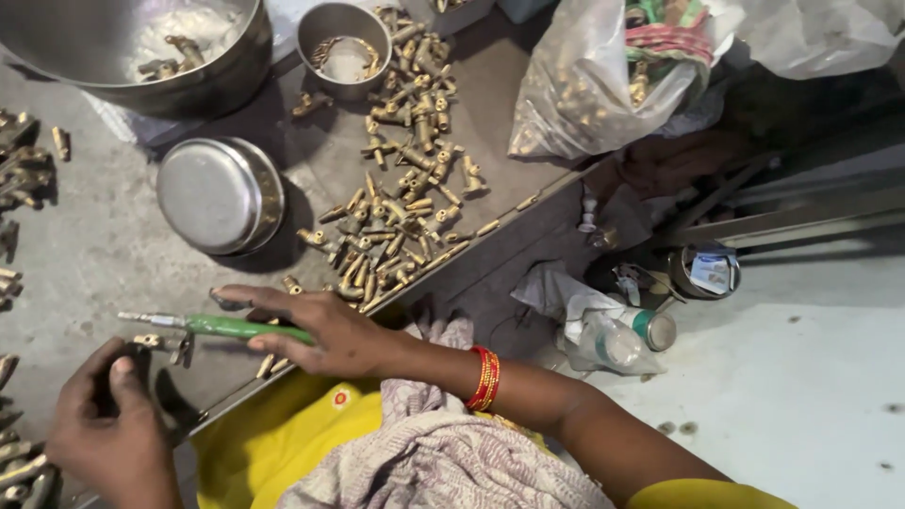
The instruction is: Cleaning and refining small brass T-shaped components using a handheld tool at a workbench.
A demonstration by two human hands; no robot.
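Observation:
My right hand (330,332) grips a green-handled tool (226,326) whose metal tip points left over the grey worktop. Small brass parts (162,343) lie just under the tool's shaft. My left hand (106,415) is closed at the lower left around something small and dark that I cannot make out. A large heap of brass fittings (396,203) lies beyond my right hand. Red bangles (485,378) circle my right wrist.
An upturned steel bowl (219,194) sits left of the heap. A big steel basin (141,52) and a small steel cup (345,42) stand at the back. More brass parts (21,170) line the left edge. Plastic bags (594,85) and cans (702,271) lie to the right.

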